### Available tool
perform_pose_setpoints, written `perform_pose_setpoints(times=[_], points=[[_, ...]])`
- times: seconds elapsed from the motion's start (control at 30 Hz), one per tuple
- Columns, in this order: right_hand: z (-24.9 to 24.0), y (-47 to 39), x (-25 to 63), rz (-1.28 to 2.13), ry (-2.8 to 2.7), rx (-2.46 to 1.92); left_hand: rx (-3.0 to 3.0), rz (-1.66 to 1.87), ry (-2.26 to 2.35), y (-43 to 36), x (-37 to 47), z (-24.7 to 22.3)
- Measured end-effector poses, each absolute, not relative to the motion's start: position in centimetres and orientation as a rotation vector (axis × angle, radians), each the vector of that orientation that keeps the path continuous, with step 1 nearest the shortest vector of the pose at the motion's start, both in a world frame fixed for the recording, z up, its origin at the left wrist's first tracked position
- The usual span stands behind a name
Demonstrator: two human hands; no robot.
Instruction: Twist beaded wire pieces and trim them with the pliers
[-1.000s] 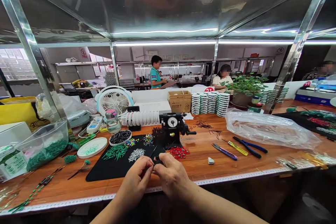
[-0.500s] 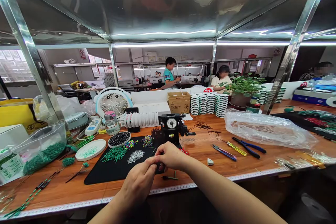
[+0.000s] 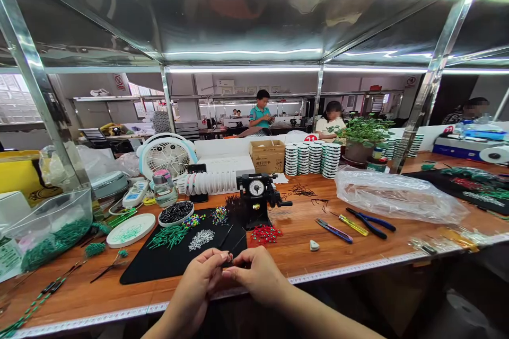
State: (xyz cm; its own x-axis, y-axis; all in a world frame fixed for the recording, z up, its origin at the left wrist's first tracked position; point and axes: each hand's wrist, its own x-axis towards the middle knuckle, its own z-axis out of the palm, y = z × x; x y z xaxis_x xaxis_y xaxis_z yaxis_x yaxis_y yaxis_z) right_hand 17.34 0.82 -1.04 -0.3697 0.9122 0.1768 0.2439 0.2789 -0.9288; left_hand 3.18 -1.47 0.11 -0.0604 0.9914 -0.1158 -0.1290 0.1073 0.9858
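Note:
My left hand (image 3: 199, 280) and my right hand (image 3: 260, 275) meet fingertip to fingertip over the front of a black mat (image 3: 147, 265). Both are closed in a pinch on a thin dark strand (image 3: 226, 235), whose ends stick up past the fingers; what else lies between the fingertips is too small to make out. On the mat lie green pieces (image 3: 169, 237), small silvery parts (image 3: 201, 240) and coloured beads (image 3: 220, 215). A pile of red pieces (image 3: 265, 234) is beyond my right hand. Behind stands a black hand-crank machine (image 3: 255, 201) with a dial.
A dish of black beads (image 3: 176, 214) and a white plate (image 3: 131, 230) are left. Pliers (image 3: 371, 222), a yellow-handled screwdriver (image 3: 353, 225) and tweezers (image 3: 334, 231) lie right. Stacked spools (image 3: 314, 159), a fan (image 3: 167, 159) and a plastic bag (image 3: 397, 196) stand farther back. Other people sit beyond.
My hands have come lower and nearer to me, and the right one has opened its angle to the left. The red pile now shows fully. The view has shifted slightly.

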Motion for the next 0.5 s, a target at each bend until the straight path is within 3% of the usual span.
perform_pose_setpoints(times=[0.07,0.13,0.33,0.5], points=[[-1.6,0.5,16.9,1.289,-1.643,-1.003,0.996,1.213,1.183,-1.7,3.6,0.1],[-2.0,0.2,16.7,1.22,-1.632,-0.997,1.021,1.203,1.17,-1.7,3.7,0.2],[-2.3,-0.6,17.5,0.18,-2.091,-0.973,1.283,1.208,1.216,-1.2,2.8,0.9],[-1.3,-0.9,18.1,-0.181,-2.163,-0.862,2.204,0.946,1.409,-1.7,1.8,2.0]])
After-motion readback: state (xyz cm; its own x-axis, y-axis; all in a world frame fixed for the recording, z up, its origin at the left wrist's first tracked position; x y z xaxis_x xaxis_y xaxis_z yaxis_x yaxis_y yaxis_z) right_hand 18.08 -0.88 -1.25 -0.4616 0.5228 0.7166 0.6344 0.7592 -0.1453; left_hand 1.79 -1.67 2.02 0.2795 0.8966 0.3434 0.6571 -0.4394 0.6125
